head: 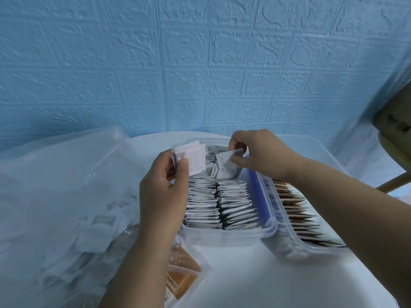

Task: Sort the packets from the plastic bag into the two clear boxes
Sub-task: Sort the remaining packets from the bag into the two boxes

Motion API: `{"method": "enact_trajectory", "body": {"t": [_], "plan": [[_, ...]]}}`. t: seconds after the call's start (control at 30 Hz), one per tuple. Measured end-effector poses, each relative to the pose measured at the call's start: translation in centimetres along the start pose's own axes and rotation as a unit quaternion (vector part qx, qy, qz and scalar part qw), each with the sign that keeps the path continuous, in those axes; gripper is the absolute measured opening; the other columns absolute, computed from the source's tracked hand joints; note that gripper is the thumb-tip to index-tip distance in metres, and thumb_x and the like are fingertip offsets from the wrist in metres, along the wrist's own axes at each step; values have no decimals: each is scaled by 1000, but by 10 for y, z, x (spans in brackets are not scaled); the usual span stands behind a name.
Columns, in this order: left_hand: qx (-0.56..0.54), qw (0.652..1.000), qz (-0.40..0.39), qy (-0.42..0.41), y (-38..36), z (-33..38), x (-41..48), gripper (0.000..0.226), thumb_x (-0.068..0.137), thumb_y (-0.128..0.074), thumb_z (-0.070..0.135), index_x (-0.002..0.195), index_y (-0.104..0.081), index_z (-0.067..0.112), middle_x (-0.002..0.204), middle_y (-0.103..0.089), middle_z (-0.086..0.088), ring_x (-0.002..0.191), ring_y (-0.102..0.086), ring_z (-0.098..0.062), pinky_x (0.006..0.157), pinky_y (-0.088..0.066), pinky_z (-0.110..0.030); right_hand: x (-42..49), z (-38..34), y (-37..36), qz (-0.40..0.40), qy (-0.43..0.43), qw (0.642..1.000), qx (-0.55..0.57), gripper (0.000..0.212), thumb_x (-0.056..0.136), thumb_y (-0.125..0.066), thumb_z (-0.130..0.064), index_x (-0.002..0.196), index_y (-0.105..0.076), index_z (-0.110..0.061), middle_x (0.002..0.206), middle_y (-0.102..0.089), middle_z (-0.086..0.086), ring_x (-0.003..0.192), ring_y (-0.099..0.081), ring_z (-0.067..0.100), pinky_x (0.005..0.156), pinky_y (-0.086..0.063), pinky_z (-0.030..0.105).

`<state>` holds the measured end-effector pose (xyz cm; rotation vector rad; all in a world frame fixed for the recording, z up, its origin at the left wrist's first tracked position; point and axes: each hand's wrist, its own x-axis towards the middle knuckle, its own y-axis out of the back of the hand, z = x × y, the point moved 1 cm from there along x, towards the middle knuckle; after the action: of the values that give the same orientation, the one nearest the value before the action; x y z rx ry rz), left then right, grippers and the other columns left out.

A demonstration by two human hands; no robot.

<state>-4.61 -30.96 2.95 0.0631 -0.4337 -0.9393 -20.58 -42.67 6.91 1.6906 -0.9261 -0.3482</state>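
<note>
Left hand (164,192) gripped upright sugar-packet stack (195,160), right hand (260,154) pinched one white packet (226,168), long axis tilted downward, over clear box (272,225) far end.

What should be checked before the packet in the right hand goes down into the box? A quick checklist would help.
1. Right hand has a sure grip on the white packet: ok, pinched between thumb and fingers.
2. Packet matches the left box under it: ok, that box holds white packets.
3. Free slot at that box's far end: cannot tell, the hands cover part of it.
4. Left hand holds the sugar stack firmly: ok.
5. Right box holds only brown packets: ok, as far as it shows.
6. Bag has packets left: ok.
</note>
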Motion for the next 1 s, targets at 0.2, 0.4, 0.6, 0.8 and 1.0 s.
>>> {"method": "enact_trajectory", "body": {"t": [0.2, 0.4, 0.6, 0.8, 1.0], "plan": [[6, 1000, 1, -5, 0, -1, 0, 12, 92, -49, 26, 86, -56, 33, 78, -58, 30, 75, -53, 23, 61, -39, 2, 4, -2, 2, -56, 29, 996, -59, 15, 85, -59, -12, 88, -48, -21, 78, -58, -4, 71, -50, 15, 62, -35, 23], [10, 1000, -1, -5, 0, -1, 0, 16, 93, -49, 27, 80, -53, 35, 76, -57, 31, 73, -51, 24, 60, -40, 1, 10, -1, 0, -54, 46, 991, -110, 14, 86, -59, -16, 96, -50, -13, 88, -45, -6, 76, -42, 14, 62, -22, 20], [5, 1000, -3, -9, -1, -2, 1, 12, 93, -49, 28, 84, -55, 34, 75, -58, 31, 75, -52, 23, 61, -41, 0, 11, -1, 2, -109, 24, 987, -118, 12, 83, -65, -23, 88, -58, -14, 84, -62, 1, 76, -51, 17, 68, -38, 29], [14, 1000, -12, -10, -1, -4, 1, 14, 93, -49, 30, 82, -53, 37, 71, -54, 44, 75, -50, 26, 61, -42, 0, 13, 0, 2, -125, 18, 985, -115, 15, 88, -58, -20, 97, -70, -17, 93, -70, -1, 89, -60, 14, 82, -43, 26], [6, 1000, -14, -16, -2, -3, 1, 17, 93, -49, 28, 79, -53, 37, 69, -55, 44, 74, -51, 26, 61, -41, 1, 15, 2, 0, -106, 12, 989, -101, 8, 81, -64, -14, 87, -68, -19, 85, -69, -5, 80, -59, 9, 76, -44, 23]]}}
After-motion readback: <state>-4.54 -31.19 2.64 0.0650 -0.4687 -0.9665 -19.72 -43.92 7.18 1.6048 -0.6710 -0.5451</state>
